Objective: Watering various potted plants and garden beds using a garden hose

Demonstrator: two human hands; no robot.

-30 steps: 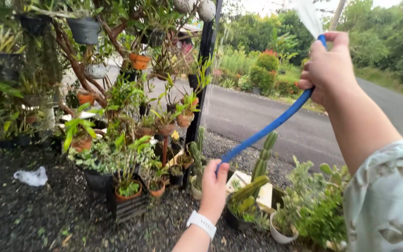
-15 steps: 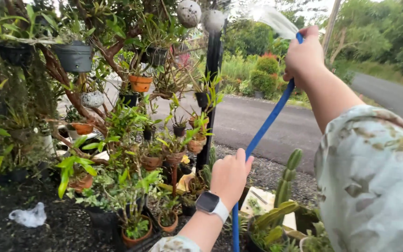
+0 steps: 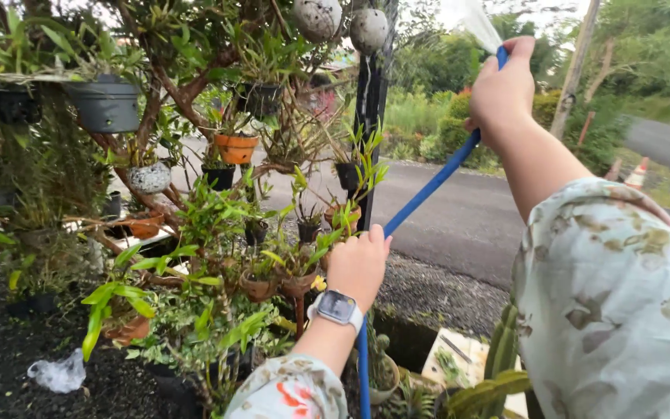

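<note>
My right hand is raised at the upper right and grips the end of a blue hose, from which water sprays up and to the left. My left hand, with a watch on its wrist, holds the same hose lower down at centre. The hose runs down from there to the bottom edge. Both sleeves are pale with a printed pattern. The spray points toward two round speckled hanging pots at the top.
Many potted plants hang and stand on a branching tree to the left, among them an orange pot and a grey pot. A black post stands behind. Cactus at lower right. A paved road lies beyond, gravel below.
My view has swung left and my right hand has lifted a little. My left hand has slid up the hose toward the plants. The spray now points more steeply upward.
</note>
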